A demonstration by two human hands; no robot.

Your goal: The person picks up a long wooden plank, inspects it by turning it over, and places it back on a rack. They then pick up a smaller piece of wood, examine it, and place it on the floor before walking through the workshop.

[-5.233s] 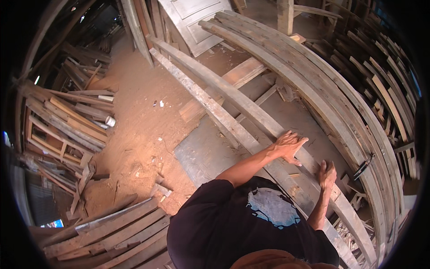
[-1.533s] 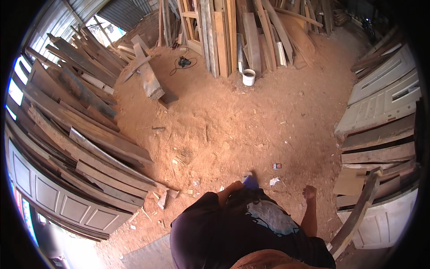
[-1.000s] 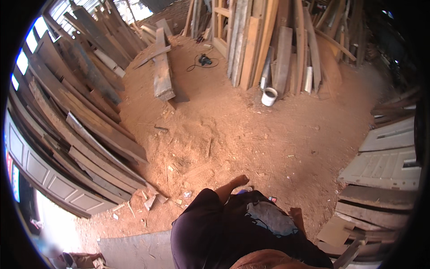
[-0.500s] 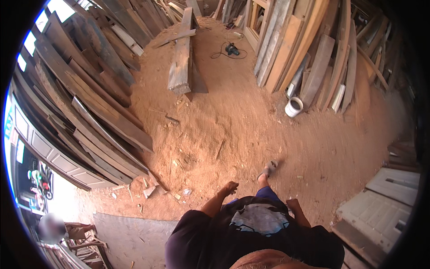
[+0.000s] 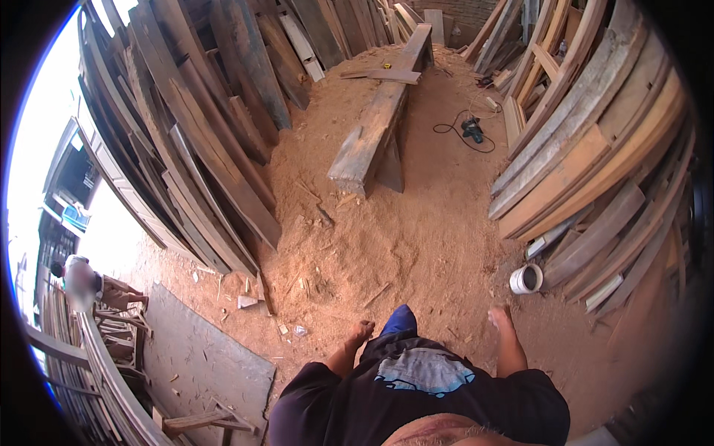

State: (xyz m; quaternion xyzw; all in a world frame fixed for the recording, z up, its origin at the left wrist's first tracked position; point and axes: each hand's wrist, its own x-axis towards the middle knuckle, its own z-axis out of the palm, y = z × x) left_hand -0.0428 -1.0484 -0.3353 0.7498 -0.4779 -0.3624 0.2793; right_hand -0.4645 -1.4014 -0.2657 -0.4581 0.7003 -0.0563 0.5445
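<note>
My left hand (image 5: 362,331) hangs in front of my body, its fingers curled in, and I see nothing in it. My right hand (image 5: 499,316) is out to the right, in the air over the sawdust floor; its fingers are too small and blurred to make out, and no object shows in it. Neither hand touches anything. Nearest to the right hand stands a white bucket (image 5: 516,281). Ahead is a long, heavy wooden beam bench (image 5: 364,145) with loose boards (image 5: 398,75) across it and a small yellow item (image 5: 387,66) at its far part.
Leaning planks (image 5: 216,141) line the left, and more lumber (image 5: 595,149) the right. A corded power tool (image 5: 471,129) lies right of the bench. Wood scraps litter the sawdust (image 5: 335,260). At lower left, a person (image 5: 111,290) is near a grey sheet (image 5: 193,342) and wooden frames (image 5: 201,422).
My view has turned left, so the bench and bucket appear further right. My right arm has swung out forward, and the left hand has drawn back closer to my body.
</note>
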